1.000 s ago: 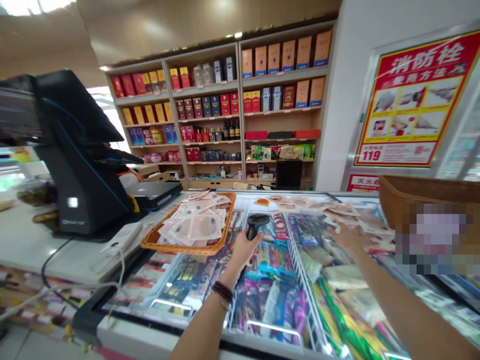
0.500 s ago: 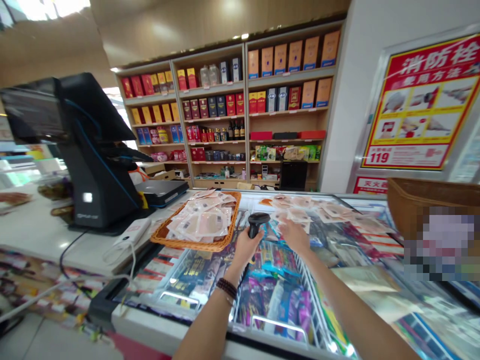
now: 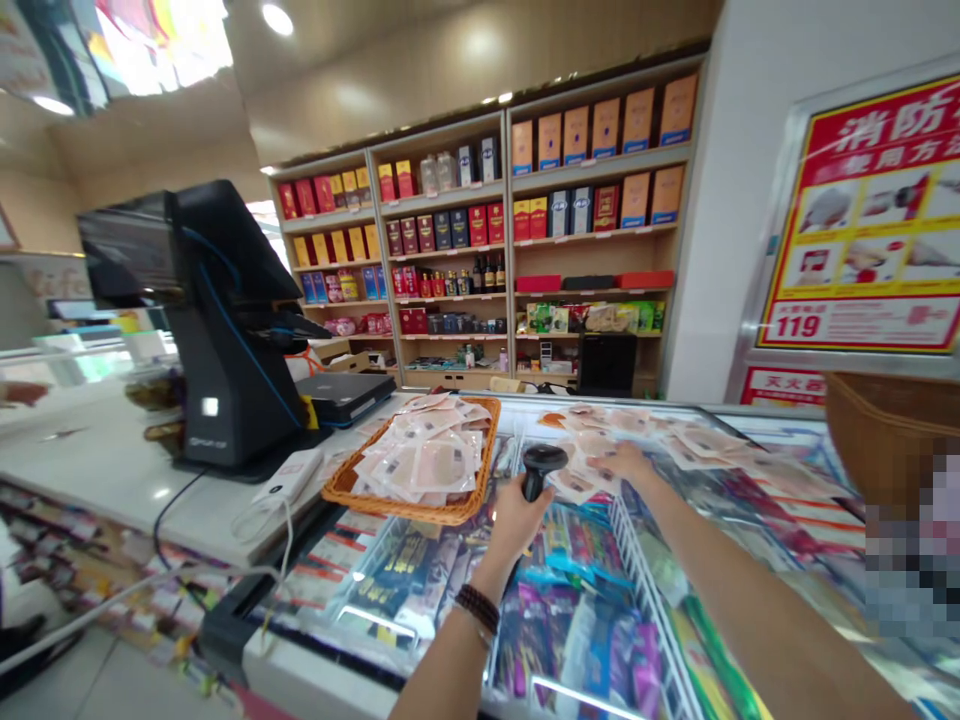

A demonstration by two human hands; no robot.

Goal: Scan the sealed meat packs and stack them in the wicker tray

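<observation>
My left hand point(image 3: 519, 515), with a dark beaded bracelet point(image 3: 478, 607) at the wrist, grips a black barcode scanner point(image 3: 545, 459) by its handle. The scanner head is upright over the glass-topped case. To its right, my right hand point(image 3: 628, 463) reaches forward, fingers stretched out over flat, clear-wrapped packets point(image 3: 581, 470). The fingertips are at the packets' edge; whether they pinch one is too small to make out. More such packets point(image 3: 701, 442) lie spread farther right on the glass. Left of the scanner, an orange wicker basket point(image 3: 491, 445) holds a heap of similar packets point(image 3: 446, 465).
A black checkout terminal point(image 3: 232, 360) stands on the white counter point(image 3: 67, 440) at left, with a white device point(image 3: 289, 478) and cables beside it. Under the glass are wire baskets point(image 3: 637, 570) of colourful packages. A brown basket point(image 3: 892, 430) stands at right. Stocked shelves point(image 3: 450, 250) line the back.
The view has shifted slightly left and up. My right hand has moved forward, away from the scanner, and packets now lie nearer the scanner. My left hand keeps hold of the scanner.
</observation>
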